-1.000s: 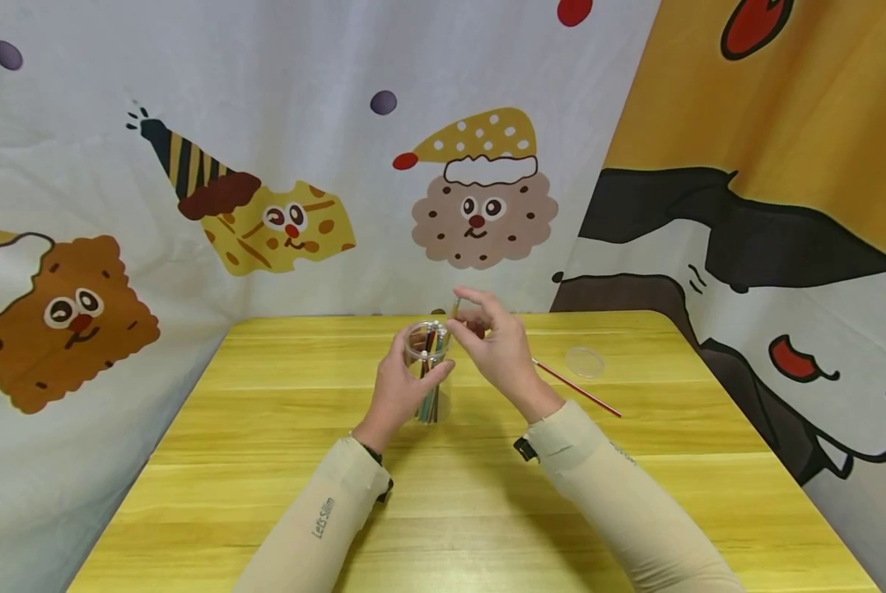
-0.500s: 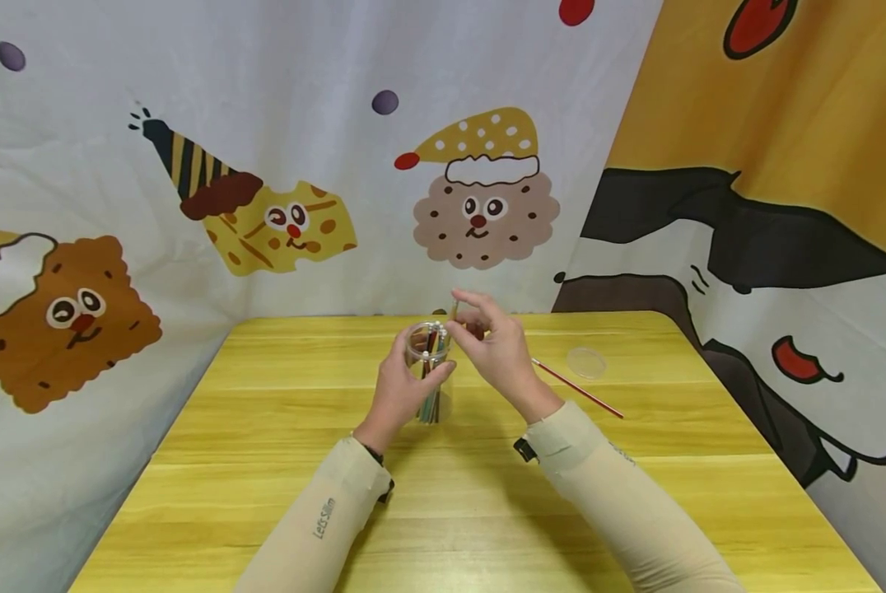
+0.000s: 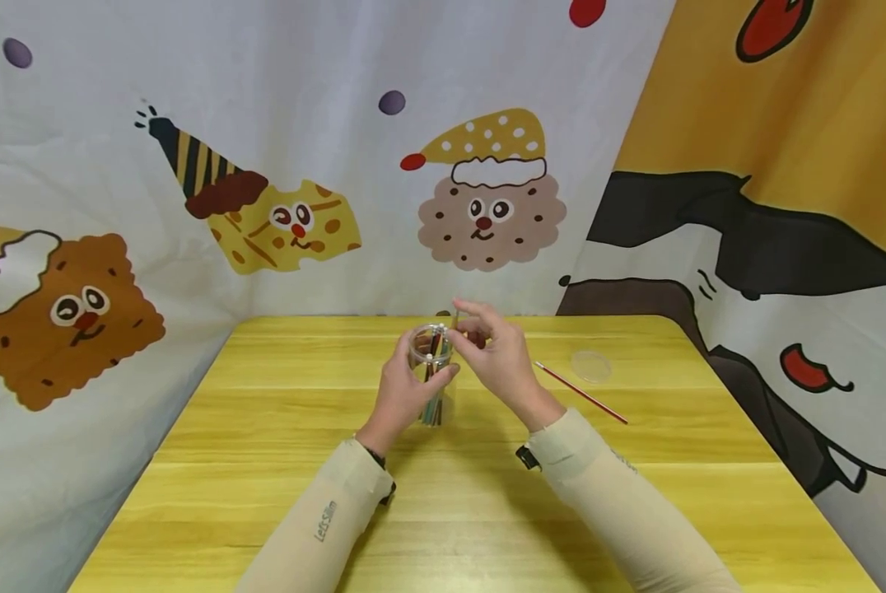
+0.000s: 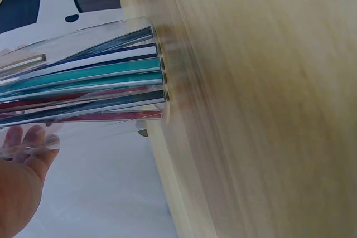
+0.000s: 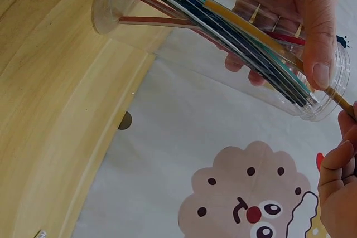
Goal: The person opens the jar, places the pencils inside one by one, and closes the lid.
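My left hand (image 3: 401, 389) grips a clear plastic jar (image 3: 449, 402) around its upper part, and the jar is upright on the table. Several slim pencils (image 3: 431, 410) in teal, dark blue, black and red lean inside it. At the rim, my right hand (image 3: 498, 352) pinches the upper end of a gold pencil (image 5: 240, 22) between thumb and fingers. Most of that pencil is inside the jar, and its lower end (image 4: 38, 58) hangs above the jar's bottom in the left wrist view. My left thumb (image 5: 319, 62) lies along the jar's outside near the mouth.
On the wooden table (image 3: 265, 461), a red pencil (image 3: 582, 393) with a pale tip lies right of my right hand. Just behind it is a round clear lid (image 3: 591, 366). A printed cartoon curtain (image 3: 324, 99) hangs behind the table's far edge.
My right hand has come down slightly, and the gold pencil has sunk a little deeper into the jar. My left hand keeps its grip; the view has shifted slightly.
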`<state>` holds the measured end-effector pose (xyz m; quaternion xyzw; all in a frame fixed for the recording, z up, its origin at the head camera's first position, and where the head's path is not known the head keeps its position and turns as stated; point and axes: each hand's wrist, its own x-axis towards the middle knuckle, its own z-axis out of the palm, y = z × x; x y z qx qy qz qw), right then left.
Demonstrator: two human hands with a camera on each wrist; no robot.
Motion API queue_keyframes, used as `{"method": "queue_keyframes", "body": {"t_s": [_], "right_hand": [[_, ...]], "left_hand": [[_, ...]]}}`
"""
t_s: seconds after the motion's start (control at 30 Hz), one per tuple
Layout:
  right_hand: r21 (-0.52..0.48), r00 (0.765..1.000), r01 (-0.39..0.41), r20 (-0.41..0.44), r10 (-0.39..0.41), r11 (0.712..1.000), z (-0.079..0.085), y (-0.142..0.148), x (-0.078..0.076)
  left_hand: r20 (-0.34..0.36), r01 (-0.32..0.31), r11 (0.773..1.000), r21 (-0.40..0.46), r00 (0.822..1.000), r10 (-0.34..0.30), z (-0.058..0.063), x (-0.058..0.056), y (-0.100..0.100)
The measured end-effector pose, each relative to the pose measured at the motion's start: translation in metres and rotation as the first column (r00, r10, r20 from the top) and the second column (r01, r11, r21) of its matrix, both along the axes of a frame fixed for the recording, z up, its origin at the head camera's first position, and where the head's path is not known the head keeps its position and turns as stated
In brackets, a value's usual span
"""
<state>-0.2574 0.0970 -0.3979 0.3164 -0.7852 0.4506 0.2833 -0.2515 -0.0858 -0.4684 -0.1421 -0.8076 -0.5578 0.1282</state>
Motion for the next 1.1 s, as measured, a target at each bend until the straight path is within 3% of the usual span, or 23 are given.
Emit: {"method": "queue_keyframes", "body": {"t_s": [0.3, 0.63, 0.87, 1.1], "right_hand": [[0.000, 1.000, -0.008, 0.007, 0.008, 1.000, -0.006, -0.002, 0.002], [0.000, 1.000, -0.025, -0.013, 0.025, 1.000, -0.006, -0.004, -0.001], [0.009, 1.000, -0.016, 0.017, 0.015, 1.000, -0.009, -0.005, -0.003], [0.077, 0.997, 0.008, -0.077, -0.002, 0.997, -0.011, -0.005, -0.007]], "left_hand": [[0.008, -0.002, 1.000, 0.003, 1.000, 0.002, -0.003, 0.005, 0.000], [0.002, 0.010, 1.000, 0.011, 1.000, -0.010, 0.001, 0.002, 0.000], [0.014, -0.001, 1.000, 0.002, 1.000, 0.001, 0.000, 0.002, -0.001], [-0.006, 0.004, 1.000, -0.013, 1.000, -0.004, 0.001, -0.002, -0.001]]}}
